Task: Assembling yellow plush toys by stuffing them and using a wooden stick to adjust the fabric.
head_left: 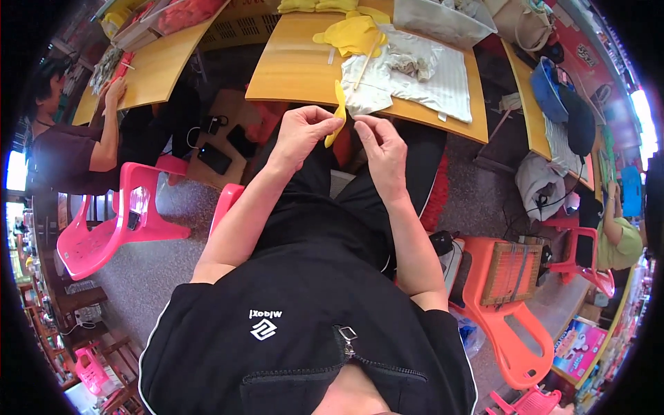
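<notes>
My left hand (pixel 304 137) pinches a narrow yellow piece (pixel 339 104), thin and slightly curved like a folded strip of fabric, between thumb and fingertips. It stands upright in front of the table's near edge, over my lap. Close by on its right, my right hand (pixel 382 149) has thumb and forefinger drawn together; anything between them is too small to make out. Just beyond, a white striped cloth (pixel 446 90) lies on the wooden table (pixel 290 59). On it rest a thin wooden stick (pixel 364 63), a crumpled greyish-white bundle (pixel 411 66) and part of a yellow fabric pile (pixel 349 36).
A translucent bin (pixel 449 24) stands at the table's far right. On the left a person in a dark top (pixel 66 155) works at another table (pixel 162 66). A pink chair (pixel 114 225) is at left, an orange chair (pixel 484 273) at right. Phones (pixel 214 159) lie on a low surface.
</notes>
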`<state>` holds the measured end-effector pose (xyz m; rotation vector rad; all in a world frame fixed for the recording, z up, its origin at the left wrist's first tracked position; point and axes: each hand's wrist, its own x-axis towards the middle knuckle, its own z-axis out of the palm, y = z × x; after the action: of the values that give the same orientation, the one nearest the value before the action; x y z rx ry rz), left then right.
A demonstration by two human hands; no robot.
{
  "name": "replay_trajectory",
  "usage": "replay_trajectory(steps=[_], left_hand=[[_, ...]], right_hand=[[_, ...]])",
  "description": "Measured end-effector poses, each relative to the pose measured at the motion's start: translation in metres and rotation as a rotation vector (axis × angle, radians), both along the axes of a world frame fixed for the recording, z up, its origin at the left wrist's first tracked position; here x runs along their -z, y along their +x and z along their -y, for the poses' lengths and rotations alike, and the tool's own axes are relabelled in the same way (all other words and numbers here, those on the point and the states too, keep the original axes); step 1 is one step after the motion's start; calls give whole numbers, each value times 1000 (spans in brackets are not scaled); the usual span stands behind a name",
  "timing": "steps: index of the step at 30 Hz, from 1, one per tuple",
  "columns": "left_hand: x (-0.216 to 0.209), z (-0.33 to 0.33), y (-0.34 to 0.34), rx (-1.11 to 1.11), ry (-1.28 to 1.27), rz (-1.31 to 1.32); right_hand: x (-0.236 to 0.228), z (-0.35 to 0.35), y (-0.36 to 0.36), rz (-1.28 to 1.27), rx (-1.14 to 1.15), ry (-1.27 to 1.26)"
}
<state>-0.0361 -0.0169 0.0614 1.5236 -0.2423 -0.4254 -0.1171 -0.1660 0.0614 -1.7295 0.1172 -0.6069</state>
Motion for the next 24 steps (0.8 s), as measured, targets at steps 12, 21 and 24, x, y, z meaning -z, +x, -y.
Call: replay_trajectory(steps=[12, 21, 24], left_hand=[[4, 0, -8, 31, 79, 114], [17, 6, -13, 63, 148, 331], [25, 11, -12, 50, 6, 427]], right_hand=[[10, 3, 1, -235, -101, 203], [13, -8, -1, -33, -28, -274], [16, -12, 1, -32, -71, -262]])
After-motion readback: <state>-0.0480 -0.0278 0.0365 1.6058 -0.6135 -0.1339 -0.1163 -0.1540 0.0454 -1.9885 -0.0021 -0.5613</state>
